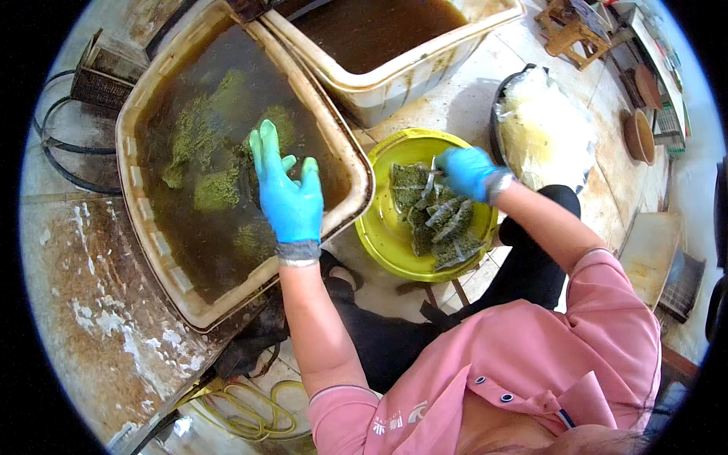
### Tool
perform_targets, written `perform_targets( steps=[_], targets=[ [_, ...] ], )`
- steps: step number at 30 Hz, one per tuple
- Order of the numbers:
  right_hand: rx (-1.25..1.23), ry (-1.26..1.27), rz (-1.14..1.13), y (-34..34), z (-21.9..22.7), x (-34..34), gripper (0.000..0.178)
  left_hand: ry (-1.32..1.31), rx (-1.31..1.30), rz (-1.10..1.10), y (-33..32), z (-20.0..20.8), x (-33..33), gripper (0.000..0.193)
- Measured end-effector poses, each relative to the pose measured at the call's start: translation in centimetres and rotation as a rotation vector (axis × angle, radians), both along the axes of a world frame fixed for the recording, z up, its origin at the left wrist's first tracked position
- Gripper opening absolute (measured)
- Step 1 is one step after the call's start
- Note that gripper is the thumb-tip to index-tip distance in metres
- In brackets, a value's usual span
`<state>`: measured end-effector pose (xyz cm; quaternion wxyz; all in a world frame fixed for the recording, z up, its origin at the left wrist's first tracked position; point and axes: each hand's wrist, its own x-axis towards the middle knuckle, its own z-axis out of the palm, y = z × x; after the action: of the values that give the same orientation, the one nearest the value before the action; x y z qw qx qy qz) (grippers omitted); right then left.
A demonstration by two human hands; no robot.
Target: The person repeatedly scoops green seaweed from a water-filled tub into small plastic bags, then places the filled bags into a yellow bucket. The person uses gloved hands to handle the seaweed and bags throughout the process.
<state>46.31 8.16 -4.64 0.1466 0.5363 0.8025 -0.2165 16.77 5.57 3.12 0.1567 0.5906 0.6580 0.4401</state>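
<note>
My left hand [288,193], in a blue glove with green-stained fingertips, hangs open over a large tub [158,262] of murky brown water. Its fingers are apart and nothing is in them. Below it, green clumps [216,189] of moss-like matter lie in the water. My right hand [466,173], gloved in blue too, is closed above the right side of a yellow basin [379,250]. A thin greyish strip shows by its fingertips, but what the fingers hold is hidden. Several flat clear packets [455,252] of dark green matter lie in the basin.
A second white tub [409,80] with brown liquid stands at the far side. Right of the basin, a dark round container [500,114] holds clear plastic bags [547,129]. A wooden stool [575,30] and a brown pot [639,136] stand farther right. A yellow hose [250,413] coils at lower left.
</note>
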Motion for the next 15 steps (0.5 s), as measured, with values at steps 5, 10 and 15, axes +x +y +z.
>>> perform_targets(
  steps=[5, 10, 15],
  targets=[
    [-0.155, -0.041, -0.074, 1.9, -19.8, -2.1, 0.028, -0.033, -0.055, -0.054, -1.6, 0.1, -0.8, 0.063],
    [-0.039, 0.025, -0.125, 3.0, -32.4, -1.0, 0.047, -0.133, -0.116, 0.024, -1.9, 0.4, -2.6, 0.053],
    [-0.213, -0.111, -0.056, 4.8, -30.8, -3.0, 0.029, -0.045, -0.117, -0.005, -2.2, -0.3, -3.8, 0.044]
  ],
)
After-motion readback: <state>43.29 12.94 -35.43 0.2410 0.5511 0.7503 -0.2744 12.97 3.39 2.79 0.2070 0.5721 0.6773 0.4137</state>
